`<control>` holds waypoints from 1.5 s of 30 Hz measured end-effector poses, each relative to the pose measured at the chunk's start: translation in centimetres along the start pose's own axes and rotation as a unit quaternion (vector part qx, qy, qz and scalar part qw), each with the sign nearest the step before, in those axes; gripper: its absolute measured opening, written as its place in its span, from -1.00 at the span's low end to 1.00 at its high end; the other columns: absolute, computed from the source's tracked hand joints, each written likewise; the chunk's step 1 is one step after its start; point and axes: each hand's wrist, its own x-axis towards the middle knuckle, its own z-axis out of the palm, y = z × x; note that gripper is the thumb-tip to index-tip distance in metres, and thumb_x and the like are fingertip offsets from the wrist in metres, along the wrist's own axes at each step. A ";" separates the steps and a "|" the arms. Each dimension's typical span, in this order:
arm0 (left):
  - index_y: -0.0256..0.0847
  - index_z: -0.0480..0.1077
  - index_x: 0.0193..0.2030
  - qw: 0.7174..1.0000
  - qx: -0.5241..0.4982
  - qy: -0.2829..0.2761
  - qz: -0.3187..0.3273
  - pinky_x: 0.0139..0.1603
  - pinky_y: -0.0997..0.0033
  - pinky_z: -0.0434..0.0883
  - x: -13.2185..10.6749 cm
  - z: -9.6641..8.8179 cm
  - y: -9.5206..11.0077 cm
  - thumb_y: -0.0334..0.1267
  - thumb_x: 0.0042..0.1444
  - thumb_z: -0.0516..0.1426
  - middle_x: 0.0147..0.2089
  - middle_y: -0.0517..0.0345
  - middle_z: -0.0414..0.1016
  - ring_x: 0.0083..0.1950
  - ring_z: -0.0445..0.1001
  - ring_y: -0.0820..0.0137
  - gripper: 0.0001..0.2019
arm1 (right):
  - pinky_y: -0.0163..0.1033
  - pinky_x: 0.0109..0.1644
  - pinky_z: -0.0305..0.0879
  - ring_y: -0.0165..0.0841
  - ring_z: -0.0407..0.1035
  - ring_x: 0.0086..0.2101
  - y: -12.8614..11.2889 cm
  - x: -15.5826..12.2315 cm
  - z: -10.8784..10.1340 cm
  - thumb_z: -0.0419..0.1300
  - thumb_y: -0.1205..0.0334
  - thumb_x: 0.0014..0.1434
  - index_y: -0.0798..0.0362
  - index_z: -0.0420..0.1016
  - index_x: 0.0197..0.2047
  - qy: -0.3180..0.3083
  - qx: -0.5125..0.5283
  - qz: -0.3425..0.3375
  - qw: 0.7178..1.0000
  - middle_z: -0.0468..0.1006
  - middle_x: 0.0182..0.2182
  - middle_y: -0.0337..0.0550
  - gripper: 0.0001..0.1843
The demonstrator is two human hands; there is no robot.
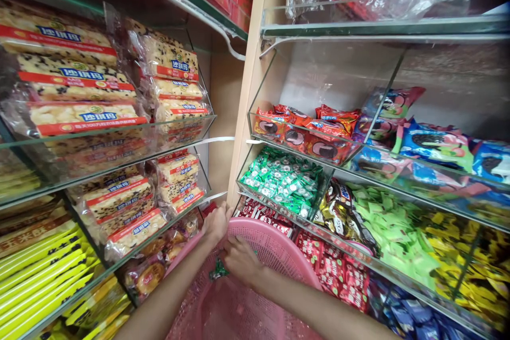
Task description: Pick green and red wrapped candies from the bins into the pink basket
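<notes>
My left hand [216, 223] grips the far rim of a pink mesh basket [274, 244], fingers wrapped over its edge. Inside the basket, my right hand [241, 261] is closed in a pinch on small green wrapped candies [218, 271]. A glass bin full of the same green wrapped candies [285, 179] sits on the shelf just above and to the right of the basket.
Glass-fronted shelves surround me: packs of rice-crisp bars [79, 117] on the left, red snack packets [311, 127], blue cookie packets [434, 146], light green [386, 223] and yellow candies [470, 255] on the right. A beige wooden post [243, 133] divides the two racks.
</notes>
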 end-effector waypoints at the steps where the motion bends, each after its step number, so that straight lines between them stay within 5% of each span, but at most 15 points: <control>1: -0.14 0.24 -0.12 1.000 0.001 0.000 -0.001 -0.32 0.38 0.27 0.0 0.0 0.0 -0.01 0.20 -0.22 -0.25 0.00 0.53 -0.22 0.51 0.23 -0.64 | -0.18 -0.19 0.21 -0.27 0.29 -0.25 -0.3 0.0 0.1 0.14 0.33 0.10 0.14 0.48 -0.34 -0.011 -0.003 0.010 1.000 0.48 -0.40 -0.10 -0.90; 11: -0.14 0.25 -0.10 1.000 -0.002 -0.001 0.000 -0.32 0.34 0.29 0.5 0.4 -0.5 0.02 0.20 -0.25 -0.24 -0.05 0.53 -0.22 0.51 0.18 -0.59 | -0.17 -0.26 0.23 -0.27 0.30 -0.29 -1.7 0.6 0.9 0.15 0.35 0.09 0.12 0.48 -0.37 -0.054 -0.032 0.032 0.997 0.49 -0.40 -0.08 -0.91; 14: -0.14 0.25 -0.10 1.000 -0.003 -0.002 0.000 -0.33 0.36 0.28 0.5 0.4 -0.5 0.02 0.19 -0.24 -0.25 -0.04 0.53 -0.22 0.51 0.19 -0.60 | -0.17 -0.25 0.23 -0.26 0.29 -0.28 -1.7 0.3 -0.2 0.16 0.35 0.07 0.13 0.47 -0.39 -0.055 -0.020 0.045 0.997 0.48 -0.42 -0.09 -0.93; 19: -0.14 0.25 -0.14 1.000 -0.014 -0.014 0.008 -0.36 0.40 0.27 0.4 0.1 -0.5 0.01 0.19 -0.22 -0.25 0.00 0.53 -0.23 0.51 0.23 -0.63 | -0.17 -0.18 0.19 -0.27 0.26 -0.25 1.2 -1.0 -7.4 0.10 0.26 0.13 0.13 0.44 -0.32 0.053 -0.008 0.066 0.996 0.45 -0.35 -0.07 -0.87; 22: -0.14 0.24 -0.14 1.000 -0.010 -0.003 0.009 -0.35 0.38 0.26 0.4 0.2 -0.4 0.00 0.20 -0.24 -0.25 -0.02 0.53 -0.22 0.51 0.21 -0.63 | -0.19 -0.18 0.15 -0.28 0.24 -0.25 5.2 -1.5 -12.8 -0.02 0.27 0.21 0.10 0.43 -0.34 0.082 -0.027 0.139 0.987 0.42 -0.34 -0.09 -0.78; 25: -0.14 0.24 -0.11 1.000 -0.008 0.002 0.006 -0.34 0.36 0.26 0.4 0.3 -0.4 0.00 0.20 -0.24 -0.24 -0.04 0.53 -0.22 0.51 0.19 -0.62 | -0.23 -0.20 0.13 -0.29 0.23 -0.25 9.0 -1.6 -15.7 -0.03 0.25 0.22 0.10 0.44 -0.34 0.081 -0.037 0.228 0.969 0.40 -0.33 -0.07 -0.76; 29: -0.14 0.24 -0.06 1.000 -0.012 0.000 0.001 -0.33 0.36 0.26 0.6 0.4 -0.5 0.01 0.19 -0.23 -0.23 -0.06 0.54 -0.21 0.51 0.20 -0.60 | -0.23 -0.20 0.12 -0.28 0.22 -0.23 11.2 -1.6 -15.6 0.02 0.20 0.19 0.09 0.46 -0.33 0.067 -0.047 0.254 0.964 0.38 -0.27 -0.04 -0.77; 35: -0.13 0.25 -0.07 1.000 -0.009 -0.007 -0.004 -0.31 0.38 0.27 0.5 0.1 -0.3 0.01 0.19 -0.22 -0.20 -0.06 0.53 -0.18 0.50 0.22 -0.62 | -0.23 -0.19 0.11 -0.29 0.21 -0.24 11.2 -1.9 -14.6 0.01 0.20 0.20 0.09 0.45 -0.34 0.066 -0.036 0.240 0.968 0.36 -0.27 -0.05 -0.77; 45: -0.13 0.24 -0.11 1.000 -0.002 -0.005 0.007 -0.32 0.37 0.28 0.4 -0.2 -0.1 0.01 0.19 -0.23 -0.21 -0.04 0.53 -0.20 0.51 0.21 -0.62 | -0.26 -0.16 0.09 -0.34 0.20 -0.26 9.2 -2.0 -15.8 0.04 0.30 0.18 0.07 0.34 -0.28 0.203 0.098 0.185 0.956 0.40 -0.30 -0.13 -0.92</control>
